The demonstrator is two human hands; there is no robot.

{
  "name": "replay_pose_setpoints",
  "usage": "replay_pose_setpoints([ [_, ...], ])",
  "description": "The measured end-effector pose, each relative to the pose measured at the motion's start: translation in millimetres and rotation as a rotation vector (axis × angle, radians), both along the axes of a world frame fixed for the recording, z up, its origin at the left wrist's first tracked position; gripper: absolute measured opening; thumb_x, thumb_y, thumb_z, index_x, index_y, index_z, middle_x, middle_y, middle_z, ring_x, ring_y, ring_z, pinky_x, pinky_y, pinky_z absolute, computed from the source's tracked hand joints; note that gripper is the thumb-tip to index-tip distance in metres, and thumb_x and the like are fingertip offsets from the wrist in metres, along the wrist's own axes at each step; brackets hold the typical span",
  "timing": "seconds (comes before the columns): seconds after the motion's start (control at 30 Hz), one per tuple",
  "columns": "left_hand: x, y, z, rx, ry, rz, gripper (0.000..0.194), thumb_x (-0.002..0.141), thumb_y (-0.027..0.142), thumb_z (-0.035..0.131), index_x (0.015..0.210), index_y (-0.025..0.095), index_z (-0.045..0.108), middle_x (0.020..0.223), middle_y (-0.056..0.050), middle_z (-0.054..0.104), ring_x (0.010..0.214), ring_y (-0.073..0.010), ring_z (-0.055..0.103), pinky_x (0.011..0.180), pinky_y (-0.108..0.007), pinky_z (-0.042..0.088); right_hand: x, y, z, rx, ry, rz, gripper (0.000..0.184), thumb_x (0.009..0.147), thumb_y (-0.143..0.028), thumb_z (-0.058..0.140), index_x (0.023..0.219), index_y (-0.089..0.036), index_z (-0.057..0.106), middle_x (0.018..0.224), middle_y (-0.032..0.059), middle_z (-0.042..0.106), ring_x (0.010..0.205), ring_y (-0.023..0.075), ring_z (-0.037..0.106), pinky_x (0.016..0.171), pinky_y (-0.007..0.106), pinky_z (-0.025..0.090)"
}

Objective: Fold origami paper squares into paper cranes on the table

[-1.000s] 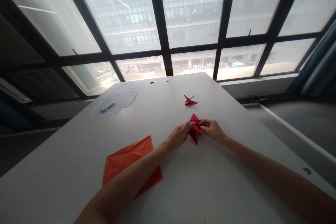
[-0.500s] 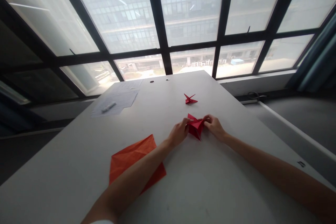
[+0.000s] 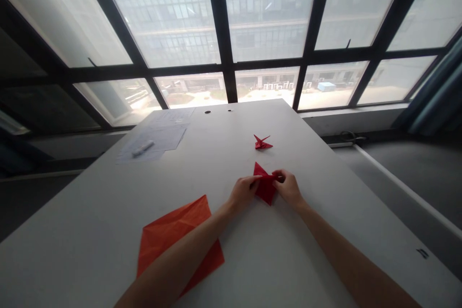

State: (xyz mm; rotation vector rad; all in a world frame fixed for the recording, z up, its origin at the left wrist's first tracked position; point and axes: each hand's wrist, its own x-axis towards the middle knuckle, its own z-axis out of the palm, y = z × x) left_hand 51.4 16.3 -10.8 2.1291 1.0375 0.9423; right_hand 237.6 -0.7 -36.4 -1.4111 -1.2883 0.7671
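Note:
Between my two hands is a partly folded sheet of red origami paper (image 3: pixel 266 188), one point of it sticking up at the back and another pointing towards me. My left hand (image 3: pixel 244 191) pinches its left side. On the right side, the fingers of my right hand (image 3: pixel 287 186) are closed on the paper's edge. Just beyond lies a finished red paper crane (image 3: pixel 262 143) with thin pointed ends. A creased orange paper sheet (image 3: pixel 173 233) is spread on the table, partly covered by my left forearm.
The white table (image 3: pixel 288 260) reaches to the windows. At the back left lie printed sheets (image 3: pixel 169 137) with a white cylindrical object (image 3: pixel 143 148) on them. Two small holes are near the far edge. A small dark mark (image 3: pixel 422 253) shows at the right edge.
The red paper's front now looks flatter; its raised fold has come down between my fingers. My right hand has drawn slightly in towards the left. The camera view has shifted a little.

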Motion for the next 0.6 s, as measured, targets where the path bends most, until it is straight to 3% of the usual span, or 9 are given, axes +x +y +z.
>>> replay_pose_setpoints([
  [0.13,1,4,-1.2,-0.015,-0.020,0.109,0.029,0.092,0.028,0.049,0.078,0.014,0.071,0.067,-0.002,0.065,0.059,-0.0128,0.051,0.058,-0.024,0.037,-6,-9,2.1,0.078,-0.205,-0.049,0.017,0.074,-0.021,0.057,0.086,-0.016,0.067,0.083,0.0078,0.069,0.072,0.0187,0.061,0.067,0.029,0.047],
  [0.23,0,6,-2.4,0.002,-0.053,0.129,0.027,0.090,0.026,0.051,0.071,0.014,0.067,0.068,-0.001,0.061,0.060,-0.0121,0.048,0.058,-0.023,0.035,-12,-12,4.4,0.121,-0.322,-0.072,0.013,0.077,-0.021,0.054,0.081,-0.017,0.067,0.081,0.0075,0.067,0.072,0.0183,0.059,0.067,0.028,0.044],
  [0.4,2,6,-2.1,0.004,-0.091,0.043,0.014,0.083,0.017,0.055,0.082,0.015,0.069,0.081,-0.005,0.067,0.067,-0.0149,0.055,0.063,-0.026,0.040,-15,-12,10.0,0.048,-0.398,-0.114,0.011,0.078,-0.028,0.060,0.080,-0.019,0.066,0.081,0.0062,0.068,0.070,0.0174,0.059,0.065,0.027,0.041],
  [0.5,2,6,-1.5,-0.016,-0.086,0.085,0.014,0.082,0.018,0.056,0.082,0.014,0.070,0.074,-0.004,0.068,0.064,-0.0154,0.054,0.061,-0.026,0.039,-15,-9,14.2,-0.032,-0.412,-0.090,0.014,0.077,-0.034,0.064,0.079,-0.020,0.066,0.077,0.0046,0.069,0.067,0.0172,0.060,0.062,0.026,0.039],
  [0.6,0,7,-1.2,-0.051,-0.156,0.113,0.025,0.085,0.026,0.054,0.102,0.015,0.069,0.081,-0.004,0.070,0.068,-0.0161,0.057,0.064,-0.027,0.043,-15,-4,17.3,-0.088,-0.433,-0.133,0.013,0.076,-0.034,0.063,0.077,-0.021,0.066,0.073,0.0044,0.070,0.067,0.0181,0.061,0.060,0.026,0.038],
])
